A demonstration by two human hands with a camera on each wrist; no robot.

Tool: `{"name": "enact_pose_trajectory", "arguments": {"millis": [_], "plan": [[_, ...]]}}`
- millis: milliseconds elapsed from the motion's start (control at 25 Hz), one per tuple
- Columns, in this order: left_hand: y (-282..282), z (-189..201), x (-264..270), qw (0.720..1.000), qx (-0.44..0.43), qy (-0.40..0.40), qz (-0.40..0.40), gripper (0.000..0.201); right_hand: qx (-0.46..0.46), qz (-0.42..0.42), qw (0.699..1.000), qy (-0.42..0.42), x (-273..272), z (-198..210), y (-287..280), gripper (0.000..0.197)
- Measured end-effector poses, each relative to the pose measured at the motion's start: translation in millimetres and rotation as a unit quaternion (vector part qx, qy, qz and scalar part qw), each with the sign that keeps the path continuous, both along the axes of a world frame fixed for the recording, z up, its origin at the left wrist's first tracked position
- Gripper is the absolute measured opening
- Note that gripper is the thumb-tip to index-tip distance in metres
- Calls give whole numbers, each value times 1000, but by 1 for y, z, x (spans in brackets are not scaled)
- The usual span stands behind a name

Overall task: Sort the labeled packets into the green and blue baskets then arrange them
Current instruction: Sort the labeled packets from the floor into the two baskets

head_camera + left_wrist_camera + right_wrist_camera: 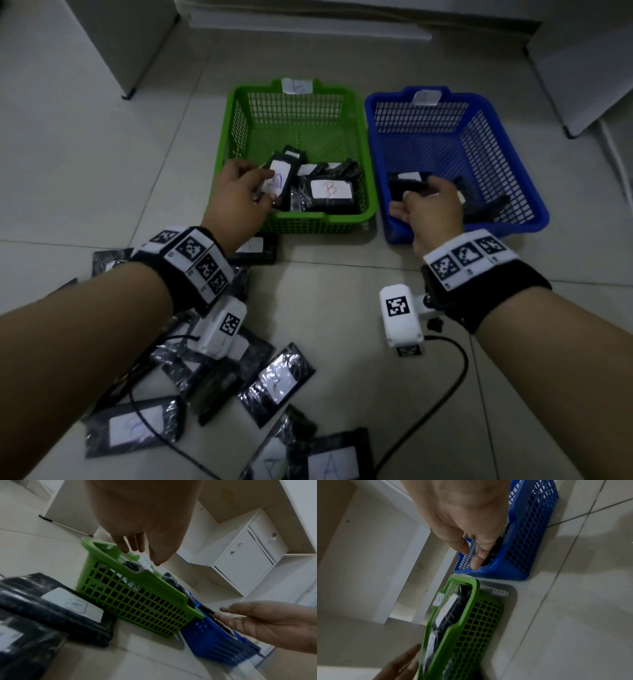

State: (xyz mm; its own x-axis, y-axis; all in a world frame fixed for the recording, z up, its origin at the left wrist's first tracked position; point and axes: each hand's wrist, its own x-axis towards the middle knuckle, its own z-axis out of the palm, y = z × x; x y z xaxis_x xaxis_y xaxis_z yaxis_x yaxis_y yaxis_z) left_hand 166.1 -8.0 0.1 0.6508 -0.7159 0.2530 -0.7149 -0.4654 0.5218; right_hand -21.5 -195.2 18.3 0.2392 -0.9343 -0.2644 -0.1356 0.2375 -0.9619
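1. Sorting looks partly done. Several packets lie in the green basket [294, 102], a few in the blue basket [455, 102] to its right, and many loose packets [277, 380] wait on the near floor [342, 308].
2. The left hand [236, 202] pinches a labelled packet [279, 183] over the green basket's near left corner.
3. The right hand [433, 209] curls around a dark packet [407, 186] at the blue basket's near edge.
4. Both baskets are rigid plastic lattice; the packets are flat, glossy black film with white paper labels.

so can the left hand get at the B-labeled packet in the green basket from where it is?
Probably yes. The left hand is at the green basket, whose top is open, with the B-labeled packet lying exposed beside it, though it already holds another packet.
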Motion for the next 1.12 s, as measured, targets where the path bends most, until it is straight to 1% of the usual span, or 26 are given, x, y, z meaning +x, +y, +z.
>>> {"name": "enact_pose_trajectory", "arguments": {"millis": [40, 80, 120, 200, 240, 280, 320, 400, 440, 480, 520, 560, 600, 640, 720, 760, 800, 840, 880, 960, 1000, 1040, 1080, 1120], "plan": [[9, 0, -6, 1000, -14, -7, -19, 31, -17, 2, 1000, 18, -7, -1, 10, 46], [18, 2, -14, 999, -17, 2, -44, 26, -30, 14, 999, 30, -14, -2, 21, 47], [31, 3, -23, 997, 1, 31, -74, 21, -41, 41, 997, 44, -23, -3, 37, 43], [60, 3, -40, 980, 92, 98, -147, 18, -55, 137, 984, 96, -36, -13, 73, 30], [78, 1, -46, 965, 149, 108, -187, 18, -51, 200, 971, 121, -42, -19, 93, 26], [93, -1, -49, 948, 199, 98, -226, 21, -45, 268, 952, 139, -44, -25, 110, 24], [109, -5, -50, 932, 243, 76, -258, 28, -51, 344, 923, 165, -46, -33, 127, 23], [130, -12, -49, 900, 306, 22, -310, 49, -106, 478, 838, 242, -49, -48, 149, 22], [138, -14, -49, 885, 333, 0, -326, 60, -137, 524, 795, 273, -50, -54, 159, 27], [142, -17, -49, 873, 354, -21, -335, 69, -164, 557, 760, 291, -51, -60, 167, 36], [146, -19, -50, 865, 370, -37, -336, 74, -183, 580, 733, 303, -54, -64, 174, 46], [148, -20, -52, 864, 373, -52, -334, 76, -196, 592, 715, 315, -57, -67, 180, 54], [149, -21, -55, 866, 374, -63, -326, 76, -208, 596, 707, 320, -60, -69, 183, 57], [148, -23, -57, 869, 370, -76, -319, 75, -216, 595, 702, 325, -62, -70, 185, 55], [144, -21, -63, 875, 362, -97, -308, 65, -211, 596, 701, 330, -63, -67, 183, 47], [141, -18, -65, 880, 353, -105, -299, 60, -194, 596, 706, 330, -61, -66, 179, 42], [138, -15, -64, 889, 344, -100, -285, 55, -166, 591, 720, 324, -59, -65, 173, 37], [133, -10, -64, 901, 335, -77, -263, 50, -135, 578, 741, 315, -58, -63, 165, 32], [129, -7, -61, 917, 320, -34, -236, 43, -103, 555, 769, 300, -57, -61, 157, 28], [119, 1, -56, 943, 277, 64, -175, 25, -48, 490, 832, 256, -53, -57, 137, 21], [114, 5, -55, 952, 244, 112, -148, 22, -7, 453, 863, 223, -51, -52, 129, 18], [107, 10, -55, 957, 207, 162, -120, 21, 45, 414, 890, 187, -49, -46, 121, 16], [101, 15, -56, 957, 174, 216, -88, 21, 91, 380, 907, 155, -47, -41, 115, 14], [95, 19, -58, 951, 144, 268, -56, 21, 110, 353, 920, 132, -45, -35, 110, 14]]}}
